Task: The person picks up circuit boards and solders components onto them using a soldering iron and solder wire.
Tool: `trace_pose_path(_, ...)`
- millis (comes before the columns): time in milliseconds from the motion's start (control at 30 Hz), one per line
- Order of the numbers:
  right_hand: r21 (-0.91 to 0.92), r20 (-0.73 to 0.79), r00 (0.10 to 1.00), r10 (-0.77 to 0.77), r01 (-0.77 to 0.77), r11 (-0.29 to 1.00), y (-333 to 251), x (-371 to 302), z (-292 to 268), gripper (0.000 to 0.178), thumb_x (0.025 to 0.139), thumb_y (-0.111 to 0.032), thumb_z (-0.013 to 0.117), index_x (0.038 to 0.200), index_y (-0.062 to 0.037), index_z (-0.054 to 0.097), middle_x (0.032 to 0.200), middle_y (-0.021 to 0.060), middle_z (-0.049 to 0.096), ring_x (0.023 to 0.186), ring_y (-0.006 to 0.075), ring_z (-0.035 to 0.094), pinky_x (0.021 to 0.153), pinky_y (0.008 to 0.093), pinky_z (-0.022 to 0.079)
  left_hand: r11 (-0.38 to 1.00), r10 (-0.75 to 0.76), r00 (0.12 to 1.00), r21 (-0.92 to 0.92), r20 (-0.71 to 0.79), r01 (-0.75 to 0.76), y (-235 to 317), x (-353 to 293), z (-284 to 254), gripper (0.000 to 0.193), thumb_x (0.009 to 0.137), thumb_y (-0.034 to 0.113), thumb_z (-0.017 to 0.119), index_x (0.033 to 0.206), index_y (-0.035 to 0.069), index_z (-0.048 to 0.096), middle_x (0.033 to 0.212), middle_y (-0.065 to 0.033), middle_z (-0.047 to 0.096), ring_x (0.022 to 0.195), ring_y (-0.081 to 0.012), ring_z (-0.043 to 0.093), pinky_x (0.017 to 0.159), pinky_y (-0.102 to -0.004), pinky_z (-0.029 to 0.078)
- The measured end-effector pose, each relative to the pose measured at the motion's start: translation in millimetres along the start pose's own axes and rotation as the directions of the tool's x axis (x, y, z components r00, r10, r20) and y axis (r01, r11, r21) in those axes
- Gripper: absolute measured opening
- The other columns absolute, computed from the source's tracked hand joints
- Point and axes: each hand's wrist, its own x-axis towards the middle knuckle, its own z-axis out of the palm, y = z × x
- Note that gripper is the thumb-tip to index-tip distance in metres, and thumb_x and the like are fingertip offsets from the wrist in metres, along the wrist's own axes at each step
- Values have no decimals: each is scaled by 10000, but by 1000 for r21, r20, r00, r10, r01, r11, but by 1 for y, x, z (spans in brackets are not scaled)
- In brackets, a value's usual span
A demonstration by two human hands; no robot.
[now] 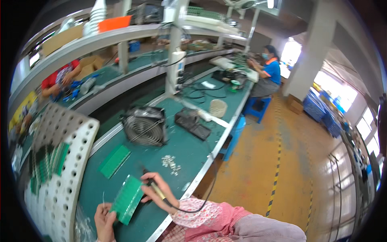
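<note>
My left hand (pixel 105 222) grips a green circuit board (pixel 128 197) by its near left corner, tilted above the green bench mat. A thin pale wire (pixel 103 197) sticks up by those fingers; whether they pinch it too I cannot tell. In my right hand (pixel 164 189) is a soldering iron (pixel 158 188), its cord trailing back over the wrist. The iron's blurred tip points up and left, past the board's upper right edge. Another green circuit board (pixel 114 161) lies flat beyond the held one. To its right are several small white parts (pixel 171 164) in a loose pile.
A metal-grilled fan (pixel 144 128) and a black iron stand (pixel 192 123) sit farther back. At left leans a white perforated rack (pixel 80 161) holding several boards. A seated co-worker (pixel 271 70) is at the bench's far end; another person's arms (pixel 60 82) work across at left.
</note>
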Motion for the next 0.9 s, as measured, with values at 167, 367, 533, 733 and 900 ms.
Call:
trace_pose_path(167,-106,-117,983,-142,130,986,-23,-11,-5,284,925,-44,548,1190,-23,447,1055,96,467,773,161,636,619,263,592,978,-175,981,-104,78,183,9,8,4,384,796,18,717,1133,22,532,1094,-73,591,1020,-157,585,875,-274,482)
trace_pose_path(367,-149,-118,984,-131,113,982,-23,-18,-3,311,899,15,560,1179,1,427,1051,114,462,728,113,619,624,266,600,973,-111,985,-188,132,135,8,11,-1,313,850,28,680,1129,8,537,1013,-51,596,946,-113,600,832,-229,491)
trace_pose_path(533,-151,-118,988,-95,77,986,-20,-22,-4,316,896,15,575,1172,0,420,1053,117,458,715,106,615,625,266,598,959,-162,977,-212,140,190,7,6,-2,293,864,45,672,1124,-1,543,1000,-51,596,909,-102,602,813,-228,496)
trace_pose_path(733,-135,-131,990,-61,43,990,-22,-22,-3,331,896,14,576,1180,-1,407,1055,120,461,738,116,616,626,272,599,949,-199,970,-220,139,227,6,7,-2,292,872,56,664,1131,4,539,995,-47,596,872,-95,596,779,-226,493)
trace_pose_path(900,-112,-107,994,-37,25,993,-22,-20,-5,333,895,13,578,1180,1,406,1054,121,465,747,122,619,626,274,600,940,-220,965,-233,141,248,9,10,-2,283,884,67,650,1136,6,537,993,-43,596,876,-92,587,766,-231,489)
